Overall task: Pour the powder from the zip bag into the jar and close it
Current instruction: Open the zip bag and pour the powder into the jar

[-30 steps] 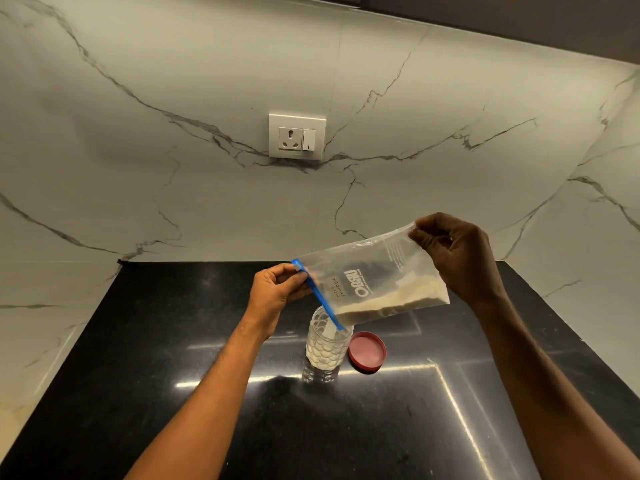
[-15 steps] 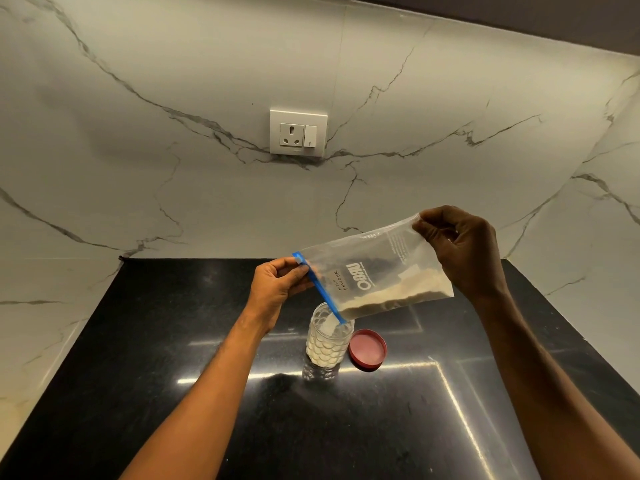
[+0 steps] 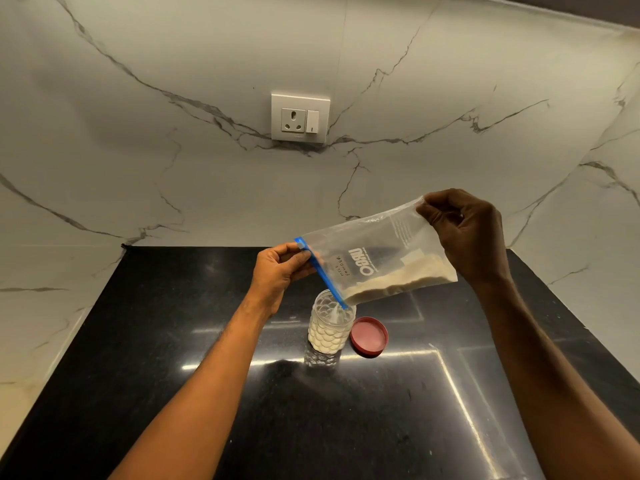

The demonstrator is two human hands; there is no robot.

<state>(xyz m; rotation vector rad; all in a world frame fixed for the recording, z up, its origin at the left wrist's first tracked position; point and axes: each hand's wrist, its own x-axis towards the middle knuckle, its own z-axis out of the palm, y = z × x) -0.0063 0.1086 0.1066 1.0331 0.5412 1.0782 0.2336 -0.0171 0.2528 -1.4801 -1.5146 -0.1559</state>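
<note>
Both hands are up over the black counter (image 3: 173, 341), holding the clear zip bag (image 3: 374, 251) tilted between them. The left hand (image 3: 277, 275) pinches the blue zip strip (image 3: 320, 271) near its upper end, thumb and fingers curled on the plastic; the right hand (image 3: 464, 237) grips the bag's far upper corner, lifted higher, so the bag slopes down toward the left. The pale powder (image 3: 398, 284) lies banked along the bag's lower edge, and a thin stream of it runs out at the low end of the zip strip straight into the mouth of the jar (image 3: 329, 329). The jar stands upright on the counter directly under that corner, clear and patterned, with white powder filling its middle part; the bag's low corner sits right at the rim, though I cannot tell if it touches. The red lid (image 3: 369, 336) lies flat on the counter just beside the jar on its right, a narrow gap or none between them. The counter runs wide to the left of the jar and forward toward the person, its left edge meeting the marble side wall. The back edge meets the veined marble wall (image 3: 173, 150), where a white socket plate (image 3: 300, 118) sits well above the hands.
</note>
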